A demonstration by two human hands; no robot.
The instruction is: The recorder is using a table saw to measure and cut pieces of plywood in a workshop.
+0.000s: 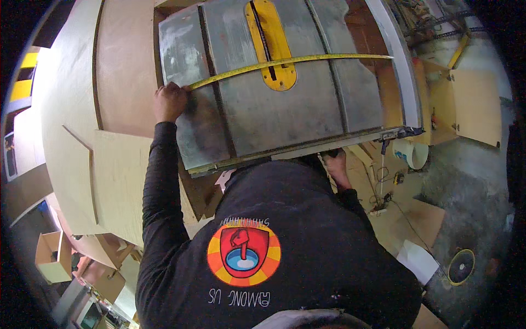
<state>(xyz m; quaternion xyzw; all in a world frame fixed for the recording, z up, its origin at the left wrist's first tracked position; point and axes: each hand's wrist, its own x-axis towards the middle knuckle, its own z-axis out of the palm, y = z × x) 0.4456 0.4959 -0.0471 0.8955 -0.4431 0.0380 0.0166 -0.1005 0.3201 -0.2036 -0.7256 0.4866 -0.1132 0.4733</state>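
Note:
My left hand [171,102] is closed on the near end of a yellow tape measure [318,57] at the left edge of a table saw. The tape runs across the saw's grey metal top [279,118], over its yellow insert plate [283,77], and its far end meets the light rip fence [404,98] at the right. It bows slightly along its length. My right hand [337,167] is low at the saw's front edge, right of my body. Its fingers are partly hidden in shadow under the edge, so what they touch cannot be made out.
Pale wooden boards [123,71] lie level with the saw on its left. At the right are an open wooden cabinet door [478,104], a white bucket [412,153], cables on the floor and a round disc [461,267]. A wooden box [53,256] stands lower left.

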